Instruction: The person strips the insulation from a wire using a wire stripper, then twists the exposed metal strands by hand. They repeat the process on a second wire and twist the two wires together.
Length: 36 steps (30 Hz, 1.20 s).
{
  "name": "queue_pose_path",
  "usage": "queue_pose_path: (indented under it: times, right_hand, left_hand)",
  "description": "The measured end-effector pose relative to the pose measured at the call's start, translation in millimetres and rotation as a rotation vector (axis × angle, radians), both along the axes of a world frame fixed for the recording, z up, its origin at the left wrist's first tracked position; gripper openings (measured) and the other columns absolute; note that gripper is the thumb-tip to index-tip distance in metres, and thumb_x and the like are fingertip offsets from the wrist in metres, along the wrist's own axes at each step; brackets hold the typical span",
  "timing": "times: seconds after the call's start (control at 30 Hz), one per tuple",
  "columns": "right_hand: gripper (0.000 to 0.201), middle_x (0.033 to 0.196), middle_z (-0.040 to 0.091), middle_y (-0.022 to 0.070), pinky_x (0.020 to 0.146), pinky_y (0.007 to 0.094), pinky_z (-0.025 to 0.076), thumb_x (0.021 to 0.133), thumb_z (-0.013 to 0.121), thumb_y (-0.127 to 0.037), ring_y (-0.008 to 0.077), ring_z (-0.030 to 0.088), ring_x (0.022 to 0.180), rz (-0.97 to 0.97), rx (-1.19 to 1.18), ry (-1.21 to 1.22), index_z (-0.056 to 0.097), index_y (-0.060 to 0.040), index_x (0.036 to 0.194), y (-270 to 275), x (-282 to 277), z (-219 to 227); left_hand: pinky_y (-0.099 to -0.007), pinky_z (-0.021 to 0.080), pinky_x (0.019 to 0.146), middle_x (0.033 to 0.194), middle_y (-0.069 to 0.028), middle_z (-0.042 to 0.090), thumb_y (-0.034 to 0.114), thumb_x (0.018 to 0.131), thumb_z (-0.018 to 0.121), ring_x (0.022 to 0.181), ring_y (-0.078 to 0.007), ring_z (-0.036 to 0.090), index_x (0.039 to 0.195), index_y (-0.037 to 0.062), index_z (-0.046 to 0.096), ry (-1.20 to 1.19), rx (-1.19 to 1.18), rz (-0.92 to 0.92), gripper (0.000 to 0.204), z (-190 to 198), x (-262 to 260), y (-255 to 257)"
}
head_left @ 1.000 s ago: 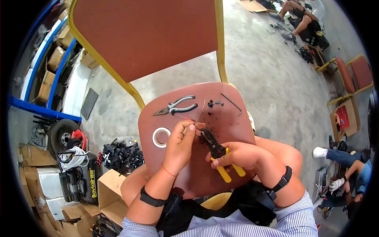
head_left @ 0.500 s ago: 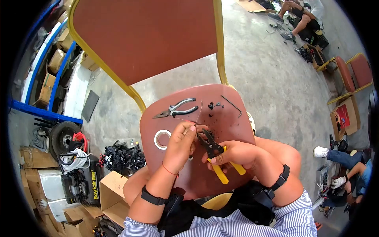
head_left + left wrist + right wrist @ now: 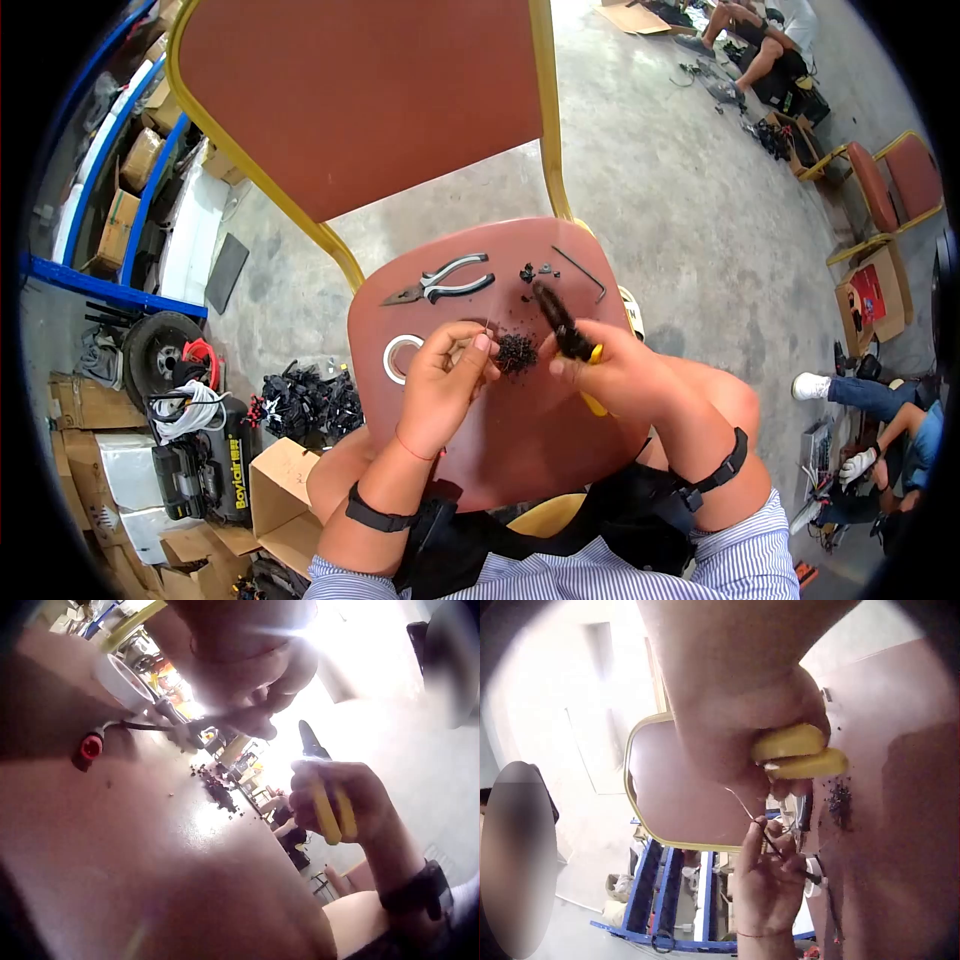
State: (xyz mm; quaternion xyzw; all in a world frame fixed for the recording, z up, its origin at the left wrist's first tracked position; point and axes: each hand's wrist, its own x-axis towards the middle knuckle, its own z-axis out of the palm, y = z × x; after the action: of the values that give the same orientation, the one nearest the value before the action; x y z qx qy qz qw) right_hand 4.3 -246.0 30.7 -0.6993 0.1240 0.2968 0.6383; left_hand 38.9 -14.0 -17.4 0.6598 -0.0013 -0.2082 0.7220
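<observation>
My left hand (image 3: pixel 445 375) pinches a thin cable between thumb and fingertips over the chair seat (image 3: pixel 480 455). In the right wrist view the cable's bare wire end (image 3: pixel 739 801) sticks up past the fingertips. Its dark length hangs below the hand and ends in a round red-rimmed connector (image 3: pixel 91 748), seen in the left wrist view. My right hand (image 3: pixel 615 360) grips wire strippers (image 3: pixel 555 310) by their yellow handles (image 3: pixel 810 761). Their dark head points away from me, apart from the cable. Between the hands, a pile of small black scraps (image 3: pixel 517 353) lies on the seat.
Grey-handled pliers (image 3: pixel 440 280), a white tape roll (image 3: pixel 397 350), an L-shaped hex key (image 3: pixel 580 272) and small black pieces (image 3: pixel 528 272) lie on the seat. The chair's backrest (image 3: pixel 370 100) rises behind it. An open cardboard box (image 3: pixel 285 480) stands left of my legs.
The wire strippers have moved away from the cable, up and to the right, and turned to point forward. My left hand has shifted slightly down and left, still pinching the cable, uncovering the scrap pile.
</observation>
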Motion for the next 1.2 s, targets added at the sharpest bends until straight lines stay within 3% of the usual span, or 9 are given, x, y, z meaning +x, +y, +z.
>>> queue_pose_path:
  times: [0.13, 0.23, 0.33, 0.43, 0.63, 0.73, 0.83, 1.03, 1.2]
  right_hand:
    - [0.025, 0.097, 0.067, 0.0017, 0.075, 0.0263, 0.050, 0.092, 0.077, -0.010, 0.0093, 0.061, 0.089, -0.301, 0.144, -0.199, 0.063, -0.0044, 0.112, 18, 5, -13]
    - [0.026, 0.098, 0.067, 0.0023, 0.077, 0.0265, 0.052, 0.092, 0.076, -0.006, 0.0097, 0.063, 0.091, -0.335, 0.410, -0.235, 0.061, -0.0050, 0.113, 31, 5, -22]
    - [0.024, 0.107, 0.068, 0.0071, 0.087, 0.0320, 0.055, 0.093, 0.074, -0.002, 0.0156, 0.066, 0.098, -0.377, 0.502, -0.301, 0.062, -0.0029, 0.113, 40, 5, -21]
    - [0.027, 0.106, 0.068, 0.0062, 0.085, 0.0309, 0.055, 0.092, 0.075, -0.001, 0.0151, 0.066, 0.097, -0.361, 0.536, -0.286, 0.061, -0.0036, 0.115, 43, 8, -22]
    - [0.026, 0.096, 0.064, 0.0019, 0.076, 0.0259, 0.053, 0.091, 0.077, -0.005, 0.0086, 0.061, 0.088, -0.365, 0.338, -0.350, 0.060, -0.0033, 0.110, 47, 9, -18]
    - [0.025, 0.095, 0.064, 0.0019, 0.077, 0.0269, 0.053, 0.090, 0.077, -0.003, 0.0093, 0.061, 0.088, -0.340, 0.211, -0.439, 0.061, -0.0024, 0.110, 46, 9, -16]
    - [0.024, 0.095, 0.064, 0.0030, 0.080, 0.0280, 0.053, 0.090, 0.076, -0.003, 0.0105, 0.061, 0.090, -0.315, 0.140, -0.438, 0.061, -0.0016, 0.109, 46, 7, -10]
    - [0.025, 0.096, 0.066, 0.0020, 0.080, 0.0271, 0.052, 0.089, 0.076, 0.002, 0.0104, 0.063, 0.089, -0.296, 0.051, -0.446, 0.062, -0.0035, 0.109, 49, 5, -8]
    - [0.023, 0.096, 0.067, 0.0053, 0.085, 0.0297, 0.053, 0.089, 0.075, -0.001, 0.0128, 0.063, 0.093, -0.225, 0.011, -0.425, 0.062, -0.0017, 0.108, 43, 6, 0]
  left_hand:
    - [-0.0208, 0.046, 0.055, 0.097, -0.0053, 0.069, 0.015, 0.105, 0.060, 0.076, -0.0107, 0.065, 0.115, 0.0050, 0.063, -0.016, 0.013, -0.054, 0.015, 12, -8, 1]
    - [-0.0205, 0.045, 0.055, 0.095, -0.0047, 0.069, 0.016, 0.104, 0.061, 0.075, -0.0105, 0.065, 0.116, 0.0053, 0.063, 0.021, 0.016, -0.090, 0.016, 21, -12, -1]
    - [-0.0205, 0.047, 0.059, 0.095, -0.0023, 0.069, 0.018, 0.104, 0.062, 0.078, -0.0089, 0.066, 0.117, 0.0031, 0.064, 0.027, -0.013, -0.094, 0.020, 21, -16, 0]
    - [-0.0211, 0.047, 0.061, 0.094, -0.0018, 0.068, 0.017, 0.104, 0.064, 0.076, -0.0088, 0.064, 0.117, 0.0028, 0.063, 0.029, -0.038, -0.105, 0.019, 19, -16, 3]
    - [-0.0240, 0.048, 0.067, 0.093, -0.0031, 0.066, 0.011, 0.101, 0.066, 0.077, -0.0096, 0.061, 0.110, 0.0010, 0.065, -0.083, 0.012, -0.126, 0.013, 22, -16, 4]
    - [-0.0250, 0.049, 0.071, 0.090, -0.0024, 0.066, 0.004, 0.094, 0.071, 0.082, -0.0108, 0.060, 0.104, 0.0023, 0.069, -0.444, 0.340, -0.137, 0.010, 31, -11, 4]
    - [-0.0272, 0.048, 0.066, 0.088, -0.0067, 0.062, 0.001, 0.090, 0.074, 0.077, -0.0139, 0.062, 0.096, 0.0008, 0.069, -0.548, 0.370, -0.104, 0.008, 37, -9, 2]
    - [-0.0262, 0.046, 0.064, 0.088, -0.0055, 0.061, 0.001, 0.088, 0.076, 0.072, -0.0124, 0.057, 0.097, 0.0019, 0.069, -0.555, 0.439, -0.161, 0.011, 35, -8, 9]
    - [-0.0240, 0.042, 0.066, 0.085, 0.0003, 0.058, 0.000, 0.087, 0.076, 0.074, -0.0087, 0.050, 0.095, 0.0019, 0.069, -0.355, 0.369, -0.178, 0.010, 45, -9, 10]
